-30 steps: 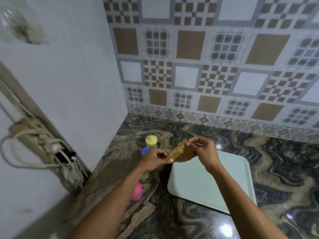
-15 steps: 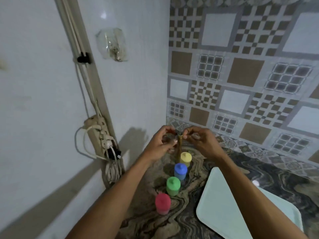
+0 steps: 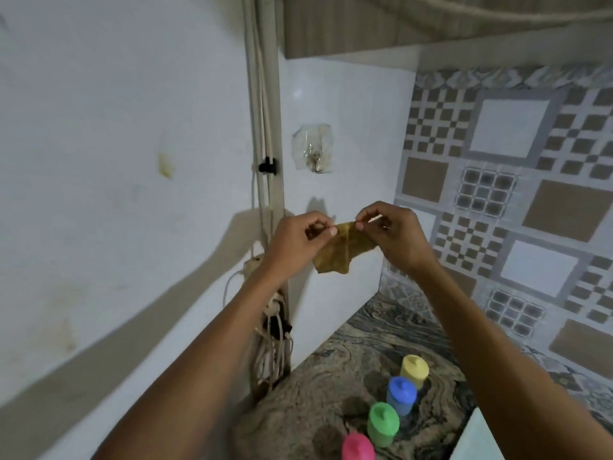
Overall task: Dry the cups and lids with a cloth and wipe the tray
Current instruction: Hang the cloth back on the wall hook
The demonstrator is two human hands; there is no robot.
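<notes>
A person's left hand (image 3: 298,240) and right hand (image 3: 394,237) each pinch the top edge of one small mustard cloth (image 3: 345,250), holding it spread just below one clear adhesive wall hook (image 3: 313,154), probably to hang it there. Well below the hook, four lidded cups stand in a row on the countertop: a yellow cup (image 3: 414,366), a blue cup (image 3: 401,395), a green cup (image 3: 383,423) and a pink cup (image 3: 358,448). One pale tray (image 3: 477,443) shows a corner lower still, to the right.

Below your arms you have a swirled dark stone counter (image 3: 331,393) running into the wall corner. On it four lidded cups stand upright in a close diagonal row: the yellow cup (image 3: 414,366) nearest the tiled wall, then the blue cup (image 3: 401,395), the green cup (image 3: 383,423) and the pink cup (image 3: 358,447), cut off by the bottom edge. To their right lies a corner of the pale tray (image 3: 475,441), apart from them
</notes>
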